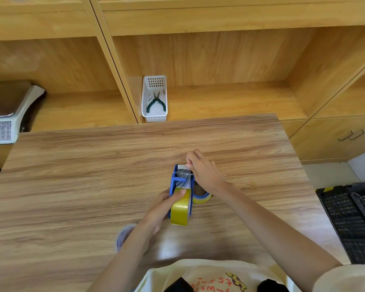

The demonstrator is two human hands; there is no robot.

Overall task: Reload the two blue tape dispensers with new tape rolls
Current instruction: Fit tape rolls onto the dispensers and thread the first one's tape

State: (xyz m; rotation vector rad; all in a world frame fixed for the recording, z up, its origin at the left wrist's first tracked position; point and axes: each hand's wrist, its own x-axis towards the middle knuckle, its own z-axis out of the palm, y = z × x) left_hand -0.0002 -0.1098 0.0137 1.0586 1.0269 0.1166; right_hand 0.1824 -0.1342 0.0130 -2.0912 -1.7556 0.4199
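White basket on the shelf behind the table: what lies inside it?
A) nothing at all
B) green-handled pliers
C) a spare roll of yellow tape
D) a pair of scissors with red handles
B. The white basket holds pliers with dark green handles, their jaws pointing toward the back of the shelf; a few small thin metal pieces lie beside them, and no tape roll or scissors is in it.

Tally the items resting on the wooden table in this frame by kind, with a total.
Blue tape dispenser, loaded with a yellow roll: 1
Loose yellow tape roll, behind the right hand: 1
Near-empty tape core, under the left hand's forearm: 1
Total: 3
A second dispenser is not clearly visible.
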